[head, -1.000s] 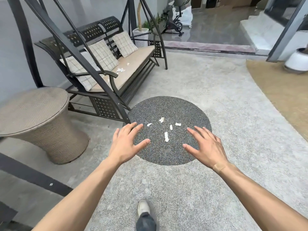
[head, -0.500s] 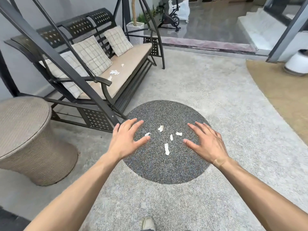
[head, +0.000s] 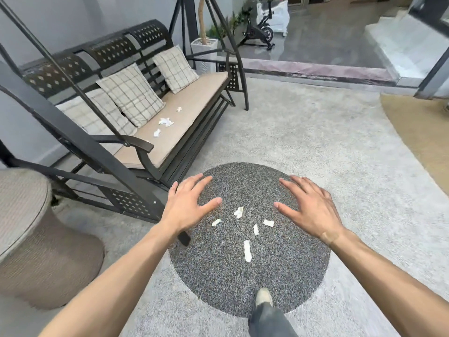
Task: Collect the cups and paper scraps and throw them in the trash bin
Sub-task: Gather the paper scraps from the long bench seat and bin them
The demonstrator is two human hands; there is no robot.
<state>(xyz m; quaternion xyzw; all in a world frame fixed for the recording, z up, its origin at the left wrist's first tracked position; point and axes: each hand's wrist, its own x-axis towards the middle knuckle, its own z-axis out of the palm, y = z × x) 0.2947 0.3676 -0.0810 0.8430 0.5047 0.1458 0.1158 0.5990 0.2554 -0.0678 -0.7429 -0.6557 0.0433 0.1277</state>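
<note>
Several white paper scraps [head: 247, 250] lie on a dark round patch of pebbled ground [head: 218, 276] in front of me. More crumpled scraps [head: 166, 121] rest on the tan seat cushion of the swing bench [head: 194, 103]. My left hand [head: 187, 207] and my right hand [head: 311, 210] hover above the patch, palms down, fingers spread, holding nothing. The ground scraps lie between and below the two hands. No cup or trash bin is in view.
A black metal swing bench frame [head: 80, 139] with checked pillows stands at the left. A round wicker table [head: 26, 229] sits at the near left. My foot [head: 264, 297] is on the patch edge. A step and an exercise bike [head: 260, 32] are far behind.
I have walked forward: the round patch and its scraps have come closer and lower in view, and the bench is nearer. Both hands stay open and spread.
</note>
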